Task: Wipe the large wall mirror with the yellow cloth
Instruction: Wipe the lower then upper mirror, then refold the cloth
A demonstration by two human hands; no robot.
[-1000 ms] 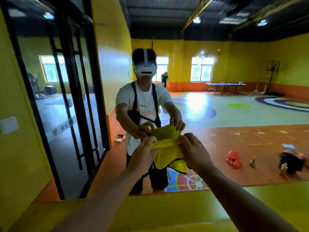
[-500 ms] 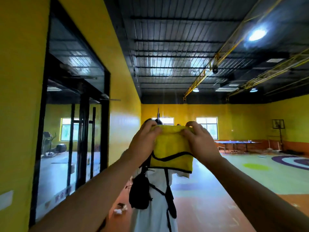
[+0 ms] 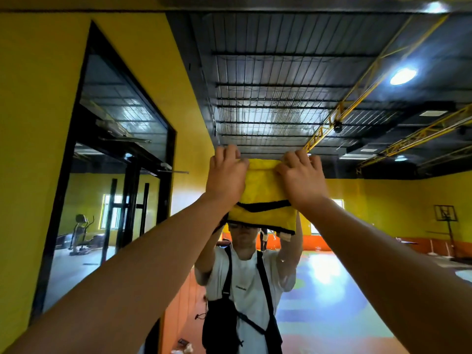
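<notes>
The large wall mirror (image 3: 281,93) fills the view ahead and shows my reflection. I hold a folded yellow cloth (image 3: 264,198) with black edging high up against the glass, above head height. My left hand (image 3: 226,178) grips its upper left corner, thumb over the top edge. At the upper right corner my right hand (image 3: 302,180) grips the cloth the same way. The cloth hangs down between my hands and hides the reflected head.
The glass reflects a yellow wall with a black-framed doorway (image 3: 122,159) on the left, a dark ceiling with yellow trusses (image 3: 329,129), and an open coloured floor (image 3: 332,302) on the right. The mirror's top edge (image 3: 281,7) runs just above.
Both hands have lifted the cloth from chest height to above head height at the mirror, and my view has tilted up with them. The grip on the upper corners is unchanged.
</notes>
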